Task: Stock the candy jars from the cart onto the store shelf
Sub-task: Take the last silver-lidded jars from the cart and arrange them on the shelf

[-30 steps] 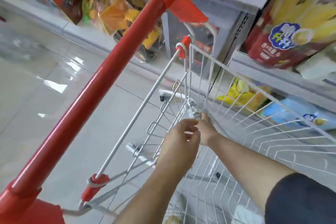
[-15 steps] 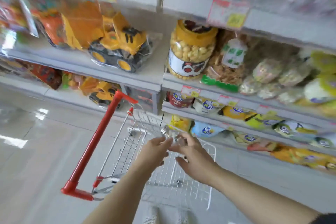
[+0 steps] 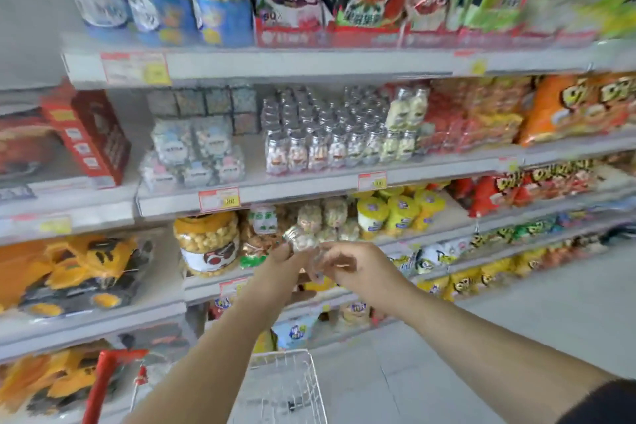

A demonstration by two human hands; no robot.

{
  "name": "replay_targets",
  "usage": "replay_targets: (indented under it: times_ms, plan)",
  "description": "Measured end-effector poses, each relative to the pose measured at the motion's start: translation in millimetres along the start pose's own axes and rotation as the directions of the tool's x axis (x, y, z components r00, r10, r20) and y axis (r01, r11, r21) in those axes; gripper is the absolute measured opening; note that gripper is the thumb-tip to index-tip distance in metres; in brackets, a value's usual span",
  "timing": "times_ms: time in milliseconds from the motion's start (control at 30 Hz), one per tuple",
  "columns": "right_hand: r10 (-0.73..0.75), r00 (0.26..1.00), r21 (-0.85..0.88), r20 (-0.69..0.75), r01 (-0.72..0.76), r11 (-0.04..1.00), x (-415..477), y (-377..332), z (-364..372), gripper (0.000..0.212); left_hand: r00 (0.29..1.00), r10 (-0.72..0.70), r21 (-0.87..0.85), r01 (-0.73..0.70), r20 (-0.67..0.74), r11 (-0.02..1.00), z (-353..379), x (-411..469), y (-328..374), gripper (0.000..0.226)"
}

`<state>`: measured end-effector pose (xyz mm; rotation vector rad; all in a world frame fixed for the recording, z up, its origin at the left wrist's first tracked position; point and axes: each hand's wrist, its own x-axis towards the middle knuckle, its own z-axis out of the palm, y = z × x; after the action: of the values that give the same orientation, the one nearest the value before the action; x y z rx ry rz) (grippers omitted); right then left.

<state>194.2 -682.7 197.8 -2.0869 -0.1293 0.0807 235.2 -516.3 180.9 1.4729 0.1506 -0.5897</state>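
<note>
the store shelf (image 3: 309, 186) holds rows of candy jars (image 3: 330, 144) far ahead, with the cart (image 3: 285, 385) near below. the hands are nearly together: the left hand (image 3: 280, 263) grips a silver-lidded jar (image 3: 300, 240) and the right hand (image 3: 359, 268) pinches a blurred clear jar (image 3: 318, 265).

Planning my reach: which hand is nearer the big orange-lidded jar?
Left. The left hand is just right of the orange-lidded jar; the right hand lies farther right, beyond the left.

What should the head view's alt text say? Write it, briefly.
The left hand and right hand hold a small silver-lidded candy jar in a store aisle. Rows of matching jars fill the shelf above it; the wire cart stands below.
</note>
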Motion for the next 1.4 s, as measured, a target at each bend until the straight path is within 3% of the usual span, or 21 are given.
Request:
replay_targets:
  times_ms: [100,200,367,533,667,767,867,967,1067,1267,1400]
  plan:
    - [0.068,0.987,0.071,-0.148,-0.058,0.996,-6.2,0.6,-19.8,0.022,0.994,0.069,0.076,-0.076,0.089,0.994,20.1,-12.6,20.2,0.014]
    - [0.101,0.973,0.173,-0.208,-0.065,0.983,-11.6,-7.7,-35.6,0.025,0.984,0.12,0.119,-0.136,0.135,0.984,34.7,-20.8,35.9,0.027]
    - [0.136,0.981,0.208,-0.141,-0.105,0.972,-10.0,-21.9,-73.4,0.045,0.968,0.166,0.142,-0.194,0.187,0.971,48.0,-24.0,56.4,0.046]
    - [0.107,0.991,0.254,-0.084,-0.082,0.964,7.3,-17.6,-116.9,0.036,0.929,0.217,0.372,-0.323,0.299,0.87,67.8,-9.9,72.2,0.039]
    - [0.107,0.994,0.369,-0.026,-0.091,0.925,27.1,4.4,-155.1,0.031,0.932,0.279,0.442,-0.355,0.229,0.823,102.2,6.3,80.6,0.032]
    - [0.073,0.997,0.327,0.013,-0.073,0.942,46.2,20.2,-182.6,0.029,0.926,0.342,0.486,-0.376,0.162,0.789,124.8,23.0,81.2,0.028]
    - [0.012,0.999,0.309,0.037,-0.023,0.951,61.9,24.0,-202.6,0.025,0.899,0.436,0.492,-0.398,0.041,0.774,136.2,35.6,81.4,0.045]
    - [-0.07,0.988,0.147,-0.14,0.091,0.985,74.0,28.3,-213.6,0.012,0.87,0.484,0.453,-0.394,-0.097,0.799,137.3,46.3,83.9,0.055]
    - [-0.1,0.932,0.101,-0.348,0.143,0.985,90.0,43.7,-219.8,0.005,0.836,0.518,0.462,-0.393,-0.18,0.795,137.3,55.6,95.5,0.059]
    - [-0.067,0.825,0.188,-0.562,0.206,0.96,118.7,66.0,-245.9,0.009,0.777,0.606,0.459,-0.482,-0.169,0.746,132.3,87.7,123.5,0.061]
    - [-0.046,0.91,0.318,-0.413,0.191,0.929,123.2,78.9,-239.0,0.007,0.83,0.553,0.408,-0.481,-0.074,0.776,138.7,104.9,120.2,0.05]
